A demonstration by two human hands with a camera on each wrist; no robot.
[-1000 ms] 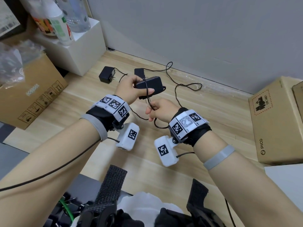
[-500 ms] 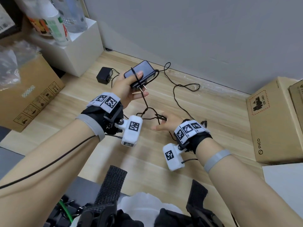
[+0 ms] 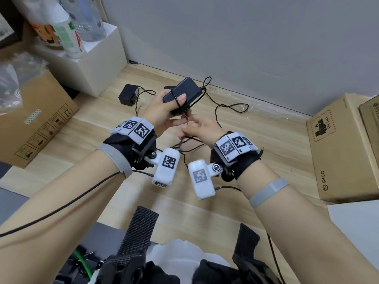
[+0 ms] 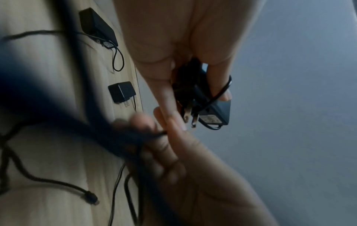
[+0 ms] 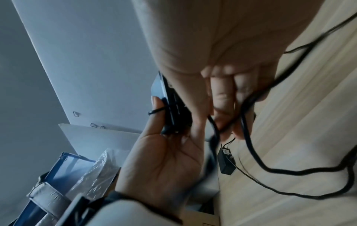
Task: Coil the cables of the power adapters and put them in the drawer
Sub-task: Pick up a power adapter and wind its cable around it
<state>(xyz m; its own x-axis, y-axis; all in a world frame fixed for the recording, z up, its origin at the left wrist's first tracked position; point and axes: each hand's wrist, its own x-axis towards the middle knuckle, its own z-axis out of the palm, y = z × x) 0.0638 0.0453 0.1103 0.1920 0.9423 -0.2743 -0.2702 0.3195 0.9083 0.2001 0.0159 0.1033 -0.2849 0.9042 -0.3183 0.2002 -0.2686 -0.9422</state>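
My left hand point(image 3: 164, 111) grips a flat black power adapter point(image 3: 182, 93) above the wooden floor, thumb on top. One turn of its thin black cable point(image 3: 229, 107) loops over the thumb and round the body. In the left wrist view the adapter point(image 4: 216, 110) shows its two metal prongs. My right hand point(image 3: 196, 128) is just below it, pinching the cable point(image 5: 245, 116) between curled fingers. The rest of the cable trails loose over the floor to the right. Two more black adapters lie on the floor: a small one point(image 3: 127, 97) and another point(image 4: 96, 29) behind the held one.
A white box point(image 3: 92, 64) with bottles stands at the back left, beside a cardboard box point(image 3: 34, 119). More cardboard boxes point(image 3: 344, 152) sit at the right. A grey wall point(image 3: 246, 37) closes the back. No drawer is in view.
My right hand has risen from the floor to just under the adapter, bringing the cable with it. The left hand keeps its hold on the adapter, now nearer the right hand.
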